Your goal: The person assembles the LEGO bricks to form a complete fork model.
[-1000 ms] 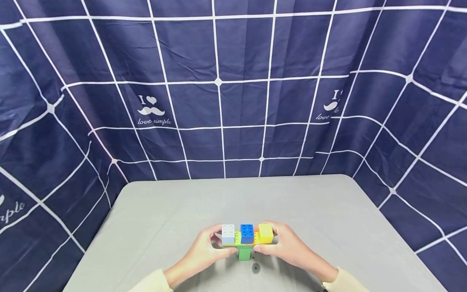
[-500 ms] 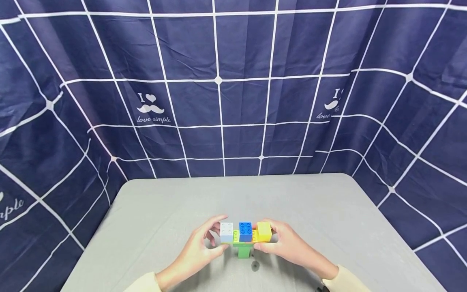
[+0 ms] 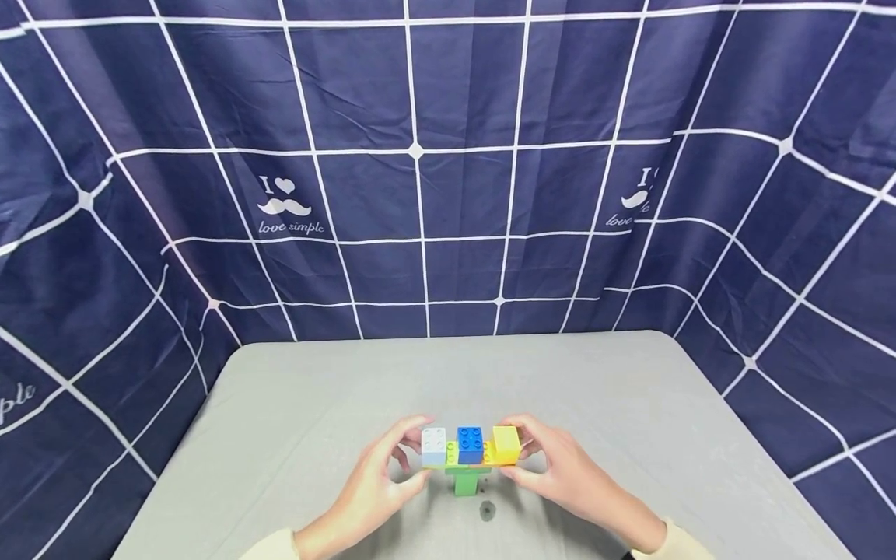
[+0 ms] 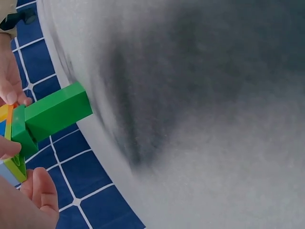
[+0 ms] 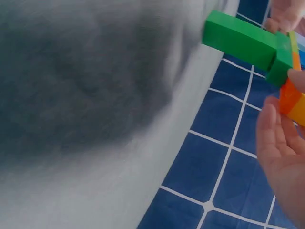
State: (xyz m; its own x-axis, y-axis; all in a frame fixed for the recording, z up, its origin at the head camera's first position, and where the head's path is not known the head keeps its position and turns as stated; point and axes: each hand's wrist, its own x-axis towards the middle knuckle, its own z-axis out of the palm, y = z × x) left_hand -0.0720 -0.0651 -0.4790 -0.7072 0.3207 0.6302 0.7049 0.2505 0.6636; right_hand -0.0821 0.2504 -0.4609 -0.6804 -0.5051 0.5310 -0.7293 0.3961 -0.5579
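A T-shaped build of toy building bricks stands upright on the table in front of me. Its stem is a green brick [image 3: 465, 484]; a white brick [image 3: 434, 446], a blue brick [image 3: 470, 445] and a yellow brick [image 3: 506, 445] line the top. My left hand [image 3: 374, 482] curves loosely about the white end, its thumb low in front and fingers behind. About the yellow end my right hand [image 3: 570, 476] is spread the same way. Both wrist views show a green stem brick [image 4: 59, 109] under lime and orange [image 5: 291, 98] pieces, with fingertips right at their edges.
The grey table [image 3: 336, 404] extends around the build, with a small dark spot [image 3: 488, 510] on its surface just in front of the stem. A navy curtain [image 3: 462, 194] with white grid lines encloses the table's back and sides.
My left thumb has drawn back to the left from beneath the build's middle, and the left fingers have spread. The right thumb and fingers have loosened and shifted slightly right. The build stays upright.
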